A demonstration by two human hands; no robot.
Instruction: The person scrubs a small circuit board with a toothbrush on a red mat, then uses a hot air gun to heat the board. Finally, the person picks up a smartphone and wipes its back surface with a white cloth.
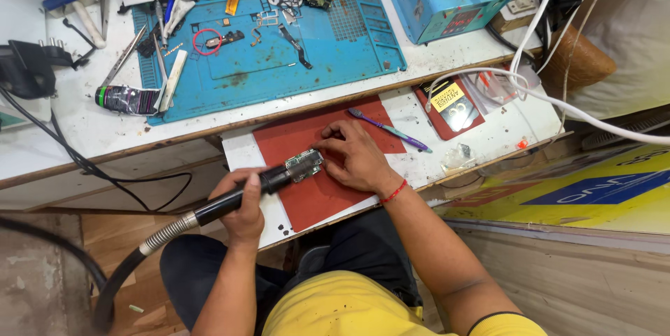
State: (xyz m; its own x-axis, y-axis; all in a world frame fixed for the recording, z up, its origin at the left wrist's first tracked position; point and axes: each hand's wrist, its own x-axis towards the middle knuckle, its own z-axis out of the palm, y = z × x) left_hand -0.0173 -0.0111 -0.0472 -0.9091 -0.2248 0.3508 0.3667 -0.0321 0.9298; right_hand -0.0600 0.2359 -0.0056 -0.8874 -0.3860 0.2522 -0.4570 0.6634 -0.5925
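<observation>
Small green circuit board [304,165] lying flat on red mat, black hot-air handpiece [241,198] nozzle touching its left edge

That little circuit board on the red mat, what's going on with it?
A person seated at a workbench steadies the circuit board on the red mat with the right hand. The left hand grips a black handheld tool on a flexible hose, its tip at the board's edge. A purple brush lies nearby.
</observation>
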